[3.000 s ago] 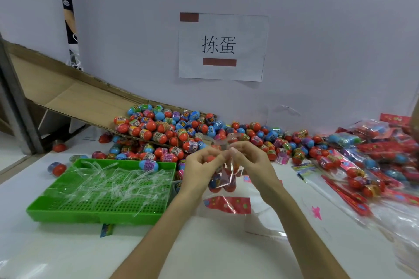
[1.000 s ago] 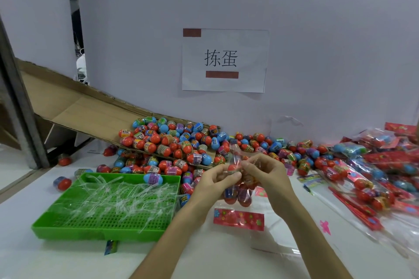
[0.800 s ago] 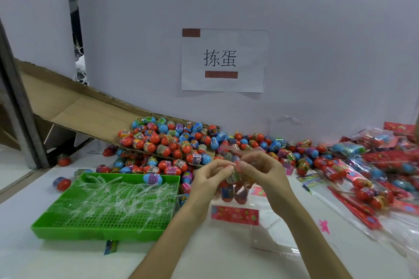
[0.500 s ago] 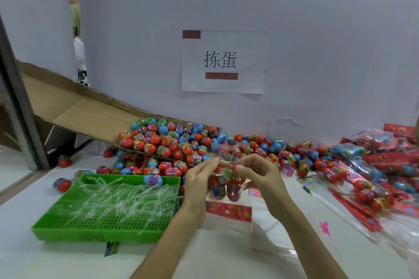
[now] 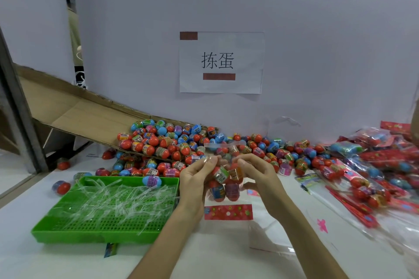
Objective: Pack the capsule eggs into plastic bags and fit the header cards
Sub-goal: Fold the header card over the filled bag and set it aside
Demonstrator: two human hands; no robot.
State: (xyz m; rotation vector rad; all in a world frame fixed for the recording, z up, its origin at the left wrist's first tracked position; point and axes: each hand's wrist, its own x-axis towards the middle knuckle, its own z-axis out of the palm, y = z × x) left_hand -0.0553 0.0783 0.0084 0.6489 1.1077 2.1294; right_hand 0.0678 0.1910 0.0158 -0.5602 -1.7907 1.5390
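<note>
A clear plastic bag (image 5: 224, 184) with several capsule eggs in it hangs between my hands above the white table. My left hand (image 5: 195, 179) pinches the bag's upper left edge. On the other side, my right hand (image 5: 257, 173) pinches its upper right edge. A red header card (image 5: 227, 212) with a flower print lies flat on the table just below the bag. A big pile of loose red and blue capsule eggs (image 5: 172, 142) lies behind my hands, partly on a sloping cardboard chute (image 5: 90, 115).
A green perforated tray (image 5: 68, 231) with clear plastic strips sits at the left, one blue egg (image 5: 151, 181) on its far rim. Packed bags with red cards (image 5: 381, 165) pile up at the right. Flat clear bags (image 5: 283, 233) lie near my right forearm. A paper sign hangs on the wall.
My hands have kept working at the top of the bag, and the bag with its eggs has shifted slightly left and lower. The header card stays on the table.
</note>
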